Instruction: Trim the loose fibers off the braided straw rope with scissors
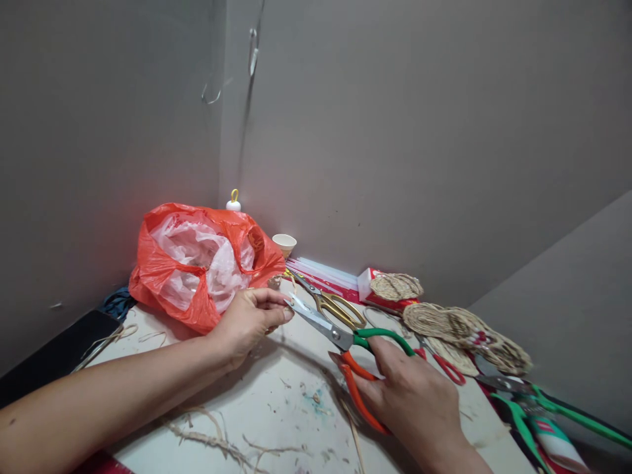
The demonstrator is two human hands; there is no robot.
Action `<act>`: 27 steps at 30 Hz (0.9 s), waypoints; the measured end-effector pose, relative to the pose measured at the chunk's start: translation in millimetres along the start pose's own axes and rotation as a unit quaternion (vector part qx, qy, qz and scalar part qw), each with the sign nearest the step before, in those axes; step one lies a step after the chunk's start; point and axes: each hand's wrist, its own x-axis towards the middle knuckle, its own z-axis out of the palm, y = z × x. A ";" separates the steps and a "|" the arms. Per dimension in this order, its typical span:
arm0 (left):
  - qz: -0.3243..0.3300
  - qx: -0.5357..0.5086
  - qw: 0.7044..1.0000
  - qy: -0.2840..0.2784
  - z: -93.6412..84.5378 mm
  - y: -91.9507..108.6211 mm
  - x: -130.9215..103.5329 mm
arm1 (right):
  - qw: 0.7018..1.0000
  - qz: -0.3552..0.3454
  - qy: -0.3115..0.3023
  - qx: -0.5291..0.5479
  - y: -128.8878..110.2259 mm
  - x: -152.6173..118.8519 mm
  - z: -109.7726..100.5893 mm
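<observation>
My right hand [415, 388] is wrapped round the handles of a pair of scissors [340, 337], one handle green and the other orange. Their blades point left, up to the fingertips of my left hand [254, 319]. That hand is closed in a pinch; a tiny pale bit shows at its fingertips beside the blade tips, too small to name. Just behind the blades lies a second pair of scissors [340, 308] with gold handles. Beneath both hands, the white tabletop [291, 408] carries loose fibre scraps and blue-green stains.
A red plastic bag [172, 309] with white plastic inside stands at the back left, near a paper cup [284, 245]. Woven straw-coloured soles [459, 326], white sticks [326, 273] and green-handled pliers [523, 395] lie to the right. Twisted cord [212, 441] lies in front.
</observation>
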 end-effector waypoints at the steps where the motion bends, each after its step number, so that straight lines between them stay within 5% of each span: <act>1: 0.000 -0.002 1.000 0.002 -0.3 -0.3 0.1 | 1.000 -0.001 0.000 0.002 0.3 -0.2 0.0; 22: -0.024 -0.056 0.998 0.010 -1.4 -5.2 4.5 | 0.999 -0.019 0.004 0.040 0.9 -1.2 0.0; 27: -0.026 -0.059 0.998 0.014 -2.0 -4.9 5.4 | 0.994 0.028 0.009 0.106 1.1 -2.4 5.1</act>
